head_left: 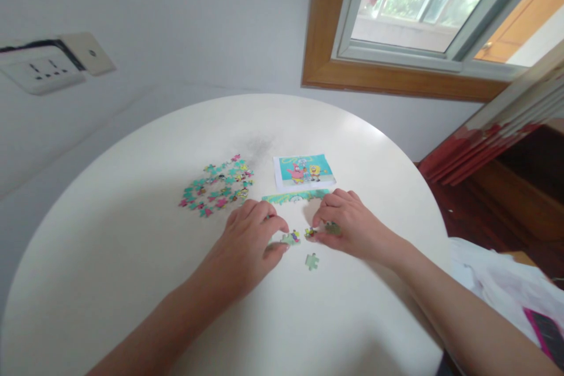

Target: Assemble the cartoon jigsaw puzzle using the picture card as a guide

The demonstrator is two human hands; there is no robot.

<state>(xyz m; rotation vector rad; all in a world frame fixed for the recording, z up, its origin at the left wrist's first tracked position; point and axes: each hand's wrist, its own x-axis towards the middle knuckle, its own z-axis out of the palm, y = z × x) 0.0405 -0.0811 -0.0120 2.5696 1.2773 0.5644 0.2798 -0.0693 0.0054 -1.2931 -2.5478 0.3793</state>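
Observation:
My left hand [253,232] pinches a pale green puzzle piece [291,238] with a coloured patch, between thumb and forefinger. Just to its right, my right hand [341,223] has its fingertips closed on a yellow and dark puzzle piece [311,233]. A small gap separates the two pieces. Below them a loose pale green puzzle piece [312,261] lies on the table. Beyond my hands is a joined strip of puzzle pieces [293,197], its lower edge jagged. More green pieces are partly hidden under both hands.
A pile of loose puzzle pieces [215,188] is spread to the left. A cartoon picture card [304,171] lies behind the strip on the round white table [132,247]. A wall with a socket [48,69] and a wood-framed window [326,73] border the far side.

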